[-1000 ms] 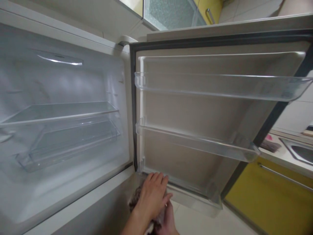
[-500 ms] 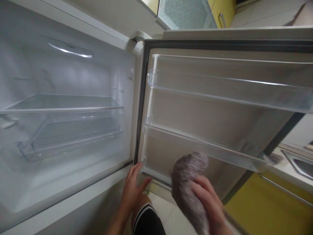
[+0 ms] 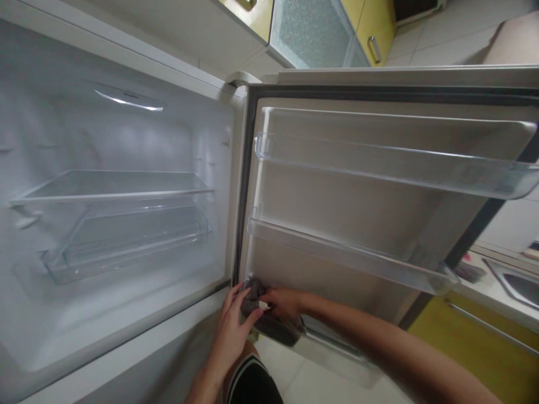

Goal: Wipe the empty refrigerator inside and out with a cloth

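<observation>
A crumpled grey-brown cloth (image 3: 251, 293) is pressed into the lower hinge-side corner of the opened fridge door (image 3: 311, 185). My right hand (image 3: 284, 306) is closed on it, the arm reaching in from the lower right across the door's bottom. Part of the cloth hangs dark below the fingers. My left hand (image 3: 231, 320) lies at the same corner, fingers and thumb apart, its tips close to the cloth. Whether the left fingertips touch the cloth or only the door edge, I cannot tell.
To the left is the fridge interior with a glass shelf (image 3: 126, 184) and a clear drawer (image 3: 130, 247). Clear door racks (image 3: 379, 163) cross the door above my hands. A yellow cabinet (image 3: 475, 331) and a sink (image 3: 516, 283) stand at right. My knee is below.
My right hand has carried the cloth left from in front of the door into its lower hinge-side corner. My left hand has stayed near that corner. The view has shifted slightly.
</observation>
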A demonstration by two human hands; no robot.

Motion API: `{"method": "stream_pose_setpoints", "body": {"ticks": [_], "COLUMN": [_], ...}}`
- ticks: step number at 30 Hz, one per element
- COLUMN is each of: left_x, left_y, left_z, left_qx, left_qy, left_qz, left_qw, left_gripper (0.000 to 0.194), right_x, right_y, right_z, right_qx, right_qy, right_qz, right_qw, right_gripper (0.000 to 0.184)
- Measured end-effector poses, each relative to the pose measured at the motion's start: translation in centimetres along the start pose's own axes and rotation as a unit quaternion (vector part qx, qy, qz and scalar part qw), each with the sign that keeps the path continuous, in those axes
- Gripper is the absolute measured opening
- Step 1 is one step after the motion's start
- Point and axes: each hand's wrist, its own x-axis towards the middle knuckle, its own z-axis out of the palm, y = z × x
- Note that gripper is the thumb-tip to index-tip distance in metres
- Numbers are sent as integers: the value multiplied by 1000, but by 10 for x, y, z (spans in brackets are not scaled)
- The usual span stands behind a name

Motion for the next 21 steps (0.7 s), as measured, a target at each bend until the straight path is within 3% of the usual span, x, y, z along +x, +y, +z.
{"method": "stream_pose_setpoints", "body": {"ticks": [3,9,13,15,17,19,21], "left_x": [2,2,3,4,4,3,-2], "left_y": [0,-2,-5,-8,-8,-2,15], "left_z": [-2,3,6,5,3,3,7], "left_qx": [-4,-38,-44,-29,5,64,125], "left_qy": [-8,10,9,5,20,53,63], "left_qz": [-27,-27,-35,-36,-21,7,44], "left_qw": [1000,999,998,999,1000,997,989], "left_gripper": [51,53,59,61,61,58,51], "right_x": [-18,-8,-17,-48,-98,-160,-224], "right_y": [1,-27,-32,-27,-24,-27,-32], "right_z": [-3,-4,-17,-26,-30,-24,-7], "right_qx": [-22,-35,8,17,21,45,89], "right_qy": [-38,38,2,-13,33,149,313], "right_qz": [22,0,34,59,88,121,152], "right_qw": [999,999,999,998,995,980,933], "right_gripper": [16,32,36,40,47,50,49]}}
